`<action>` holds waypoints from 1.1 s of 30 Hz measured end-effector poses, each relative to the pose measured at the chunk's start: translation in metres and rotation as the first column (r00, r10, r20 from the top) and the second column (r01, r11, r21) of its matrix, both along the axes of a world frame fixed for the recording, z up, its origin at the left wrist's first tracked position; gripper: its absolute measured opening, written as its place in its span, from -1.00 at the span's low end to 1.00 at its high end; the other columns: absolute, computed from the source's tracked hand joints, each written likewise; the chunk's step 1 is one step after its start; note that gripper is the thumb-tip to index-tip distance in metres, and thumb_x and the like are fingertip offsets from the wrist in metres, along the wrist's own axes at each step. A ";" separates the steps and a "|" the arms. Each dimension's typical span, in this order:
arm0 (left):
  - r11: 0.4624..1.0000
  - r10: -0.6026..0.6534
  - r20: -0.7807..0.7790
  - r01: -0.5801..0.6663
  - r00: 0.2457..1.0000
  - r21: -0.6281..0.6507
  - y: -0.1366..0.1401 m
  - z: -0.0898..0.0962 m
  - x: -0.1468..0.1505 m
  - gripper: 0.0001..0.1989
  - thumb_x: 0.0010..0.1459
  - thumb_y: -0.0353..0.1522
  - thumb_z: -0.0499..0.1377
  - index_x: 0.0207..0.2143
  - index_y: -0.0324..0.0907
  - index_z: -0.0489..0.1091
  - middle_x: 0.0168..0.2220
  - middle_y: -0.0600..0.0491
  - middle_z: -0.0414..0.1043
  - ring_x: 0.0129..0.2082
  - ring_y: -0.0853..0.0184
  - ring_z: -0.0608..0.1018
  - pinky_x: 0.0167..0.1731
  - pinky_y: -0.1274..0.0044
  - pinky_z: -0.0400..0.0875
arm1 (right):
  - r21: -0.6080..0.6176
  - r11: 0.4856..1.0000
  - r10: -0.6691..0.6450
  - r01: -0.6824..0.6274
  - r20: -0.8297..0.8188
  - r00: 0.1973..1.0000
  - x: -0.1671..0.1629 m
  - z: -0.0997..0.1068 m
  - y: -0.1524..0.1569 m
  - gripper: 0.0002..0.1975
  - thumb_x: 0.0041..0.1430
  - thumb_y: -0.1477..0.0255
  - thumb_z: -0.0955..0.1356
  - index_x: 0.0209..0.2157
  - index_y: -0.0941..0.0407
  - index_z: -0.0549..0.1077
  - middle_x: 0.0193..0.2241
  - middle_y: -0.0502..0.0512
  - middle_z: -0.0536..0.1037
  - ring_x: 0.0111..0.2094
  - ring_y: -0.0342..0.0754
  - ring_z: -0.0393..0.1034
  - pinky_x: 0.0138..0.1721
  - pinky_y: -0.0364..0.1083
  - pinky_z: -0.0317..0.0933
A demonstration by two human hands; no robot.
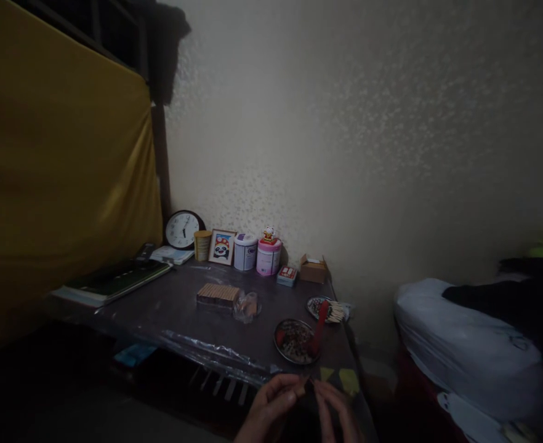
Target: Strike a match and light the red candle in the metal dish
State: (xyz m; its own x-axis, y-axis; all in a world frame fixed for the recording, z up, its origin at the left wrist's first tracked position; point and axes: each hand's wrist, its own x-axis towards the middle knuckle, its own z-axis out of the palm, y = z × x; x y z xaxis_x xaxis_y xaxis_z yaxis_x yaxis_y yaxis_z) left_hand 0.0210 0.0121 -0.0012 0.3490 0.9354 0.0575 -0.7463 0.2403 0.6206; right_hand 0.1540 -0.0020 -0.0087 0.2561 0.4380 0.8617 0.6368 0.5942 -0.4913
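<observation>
Brown, small and thin: a stick-like piece [301, 387] sits pinched at the tips of the left hand [271, 406], bottom centre of frame; grip closed on it, fingers [286, 389] curled in; right hand [333, 409] just beside, its fingertips [320, 387] meeting the same piece from the other side, grip narrowed to a pinch, but too dark to tell if it truly holds the piece or only touches it; both hands hover over the near edge of the dark tabletop [179, 307], which is covered in clear plastic sheet [216, 357] that crinkles along the front; yellow paper scraps [340, 376] lie on the tabletop just beyond the right hand; next out, a round metal dish [294, 341] with dark bits in it and a red tool [320, 326] leaning across its rim; behind it a second small dish [320, 306] with a bundle of pale sticks [336, 314]; mid-tabletop a flat stack of wooden pieces [218, 295] and a crumpled clear bag [247, 306] touching its right end; left side, books [114, 280] lying flat; back row against the wall, left to right: round clock [182, 229], yellow tin [202, 245], framed panda picture [222, 247], white-purple can [245, 251], pink can [268, 256] with a small figurine [269, 234] on top, small colourful box [287, 275], open cardboard box [313, 269]; yellow cloth [63, 160] hangs far left; bed with white bundle [465, 344] at right.
</observation>
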 end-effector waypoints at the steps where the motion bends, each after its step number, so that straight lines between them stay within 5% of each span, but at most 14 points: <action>1: 1.000 -0.003 -0.001 0.003 1.000 -0.005 -0.001 0.002 0.000 -0.76 -0.14 -0.36 0.36 -0.33 -0.18 0.52 -0.32 -0.03 0.60 -0.25 0.23 0.56 -0.13 0.46 0.29 | 0.003 1.000 0.007 -0.007 0.042 0.999 0.003 0.002 -0.002 -0.83 0.21 0.37 0.27 -0.27 0.06 0.50 -0.33 0.06 0.60 -0.29 -0.11 0.51 -0.24 -0.20 0.34; 9: 1.000 0.018 -0.020 -0.018 1.000 -0.003 -0.009 0.012 -0.002 -0.84 -0.02 -0.41 0.28 -0.31 -0.18 0.50 -0.30 -0.01 0.60 -0.24 0.32 0.56 -0.16 0.55 0.32 | 0.024 1.000 -0.008 0.002 0.232 0.973 0.010 0.020 -0.009 -0.89 0.17 0.49 0.29 -0.27 0.10 0.45 -0.35 0.12 0.60 -0.31 -0.10 0.52 -0.28 -0.18 0.40; 15: 0.999 0.041 -0.003 -0.042 0.999 -0.021 -0.007 0.013 0.001 -0.83 -0.06 -0.38 0.31 -0.33 -0.19 0.50 -0.34 -0.01 0.61 -0.28 0.31 0.57 -0.15 0.53 0.33 | 0.077 0.996 -0.068 0.051 0.227 0.972 0.006 0.033 -0.018 -0.89 0.20 0.50 0.27 -0.28 0.11 0.43 -0.38 0.11 0.59 -0.33 -0.12 0.52 -0.31 -0.19 0.39; 20: 0.999 0.049 -0.031 -0.049 0.998 -0.015 -0.011 0.019 0.004 -0.83 -0.07 -0.39 0.32 -0.34 -0.20 0.51 -0.37 0.01 0.61 -0.31 0.35 0.57 -0.22 0.58 0.33 | 0.073 0.997 -0.063 0.041 0.334 0.940 0.012 0.024 -0.011 -0.86 0.21 0.50 0.25 -0.27 0.09 0.44 -0.38 0.07 0.60 -0.33 -0.11 0.51 -0.28 -0.15 0.38; 24: 0.999 0.033 -0.061 -0.033 0.998 -0.001 -0.013 0.023 -0.001 -0.80 -0.05 -0.36 0.31 -0.32 -0.21 0.50 -0.35 -0.02 0.59 -0.29 0.29 0.56 -0.20 0.53 0.33 | -0.032 0.983 -0.175 0.179 0.106 0.979 0.024 0.011 0.005 -0.78 0.22 0.36 0.24 -0.37 0.11 0.47 -0.44 0.10 0.58 -0.39 -0.09 0.50 -0.32 -0.14 0.37; 28: 0.998 0.061 -0.098 -0.060 0.993 0.019 -0.008 0.017 -0.010 -0.83 -0.01 -0.37 0.28 -0.30 -0.21 0.49 -0.33 -0.01 0.58 -0.27 0.31 0.55 -0.18 0.53 0.31 | -0.184 0.975 -0.158 0.122 -0.197 0.968 0.035 0.009 0.005 -0.72 0.12 0.22 0.29 -0.40 0.13 0.49 -0.41 0.12 0.59 -0.38 -0.05 0.49 -0.33 -0.12 0.37; 33: 0.997 0.073 -0.112 -0.073 0.991 0.002 -0.004 0.010 -0.009 -0.83 -0.02 -0.36 0.29 -0.32 -0.20 0.48 -0.34 -0.01 0.58 -0.26 0.31 0.54 -0.19 0.54 0.29 | -0.249 0.964 -0.166 0.096 -0.275 0.947 0.035 0.009 -0.001 -0.73 0.09 0.21 0.32 -0.38 0.13 0.48 -0.39 0.12 0.58 -0.35 -0.05 0.48 -0.29 -0.10 0.35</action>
State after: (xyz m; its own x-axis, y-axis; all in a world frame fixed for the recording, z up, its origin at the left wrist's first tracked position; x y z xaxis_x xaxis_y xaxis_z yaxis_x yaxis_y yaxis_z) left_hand 0.0119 0.0080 0.0091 0.2840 0.9586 0.0195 -0.6879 0.1895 0.7007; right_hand 0.1893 -0.0025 -0.0001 0.5485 0.5602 0.6208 0.5099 0.3644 -0.7793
